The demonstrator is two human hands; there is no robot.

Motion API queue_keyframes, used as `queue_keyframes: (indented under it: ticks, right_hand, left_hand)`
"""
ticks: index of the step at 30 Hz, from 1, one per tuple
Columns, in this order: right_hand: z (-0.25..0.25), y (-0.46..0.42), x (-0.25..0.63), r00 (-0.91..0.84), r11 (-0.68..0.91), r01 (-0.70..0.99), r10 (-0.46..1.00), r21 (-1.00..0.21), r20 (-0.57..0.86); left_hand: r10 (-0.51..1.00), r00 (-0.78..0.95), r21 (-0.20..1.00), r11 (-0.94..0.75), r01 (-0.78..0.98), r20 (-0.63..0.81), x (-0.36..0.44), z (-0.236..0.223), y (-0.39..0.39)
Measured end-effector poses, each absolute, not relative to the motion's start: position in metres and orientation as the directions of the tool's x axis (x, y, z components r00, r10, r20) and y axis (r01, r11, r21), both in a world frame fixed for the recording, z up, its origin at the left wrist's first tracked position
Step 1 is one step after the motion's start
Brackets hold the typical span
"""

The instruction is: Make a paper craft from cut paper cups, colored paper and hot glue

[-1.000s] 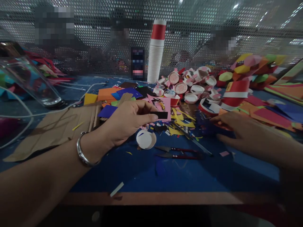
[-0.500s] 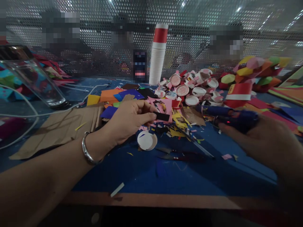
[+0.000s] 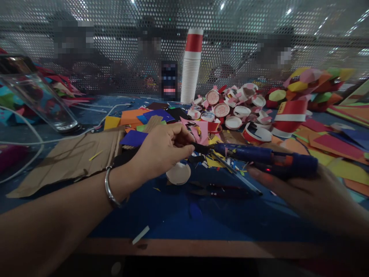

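Observation:
Between the thumb and fingers of my left hand [image 3: 164, 148] is a small black paper strip [image 3: 201, 147]. My right hand [image 3: 300, 196] is wrapped round a dark blue glue gun [image 3: 245, 152] with a small red light glowing on it. The gun's nozzle points left and meets the free end of the strip; whether they touch I cannot tell. Just below my left hand lies a cut white cup bottom [image 3: 178, 174]. Dark-handled scissors [image 3: 219, 191] rest on the blue table beneath the gun, beside a thin clear stick or pen [image 3: 236, 175].
A tall stack of paper cups [image 3: 191, 73] stands at the back, left of a heap of cut cup pieces [image 3: 230, 105]. Cardboard [image 3: 72, 157] and a glass bottle [image 3: 49, 96] with a white cable are on the left. Coloured paper [image 3: 331, 142] covers the right side.
My right hand has brought the glue gun left and slightly down, so its nozzle is now at the black strip. My left hand has shifted slightly right, still pinching the strip.

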State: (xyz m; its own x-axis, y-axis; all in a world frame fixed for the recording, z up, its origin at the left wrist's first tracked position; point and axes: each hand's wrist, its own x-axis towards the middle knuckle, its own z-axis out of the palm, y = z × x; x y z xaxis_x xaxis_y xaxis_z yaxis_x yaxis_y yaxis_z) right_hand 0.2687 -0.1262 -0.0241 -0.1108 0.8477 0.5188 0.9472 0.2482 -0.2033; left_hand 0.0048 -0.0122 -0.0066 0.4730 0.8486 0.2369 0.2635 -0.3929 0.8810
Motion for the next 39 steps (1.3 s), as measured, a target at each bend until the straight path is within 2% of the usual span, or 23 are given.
queue_keyframes:
  ticks: [4,9,19,24,39]
  right_hand:
    - [-0.0189,-0.1259,0.2634,-0.162,0.352,0.893,0.832,-0.279,0.531]
    - [-0.0204,-0.1273,0.2619,-0.145,0.316,0.916,0.835,-0.247,0.530]
    - [-0.0238,-0.1281,0.2631,-0.103,0.261,0.931,0.858,-0.255,0.504]
    - [-0.0239,-0.1293,0.2640,-0.104,0.241,0.946,0.858,-0.215,0.503]
    - [-0.0230,-0.1303,0.2647,-0.149,0.289,0.937,0.836,-0.194,0.527]
  left_hand:
    - [0.831,0.511,0.886,-0.390,0.250,0.221,0.0055,-0.0083,-0.0129]
    - [0.829,0.504,0.865,-0.420,0.274,0.243,0.0055,-0.0071,-0.0145]
    - [0.822,0.521,0.904,-0.377,0.199,0.229,0.0081,-0.0101,-0.0158]
    - [0.826,0.518,0.907,-0.370,0.202,0.222,0.0091,-0.0095,-0.0163]
    - [0.825,0.520,0.908,-0.369,0.200,0.221,0.0095,-0.0084,-0.0161]
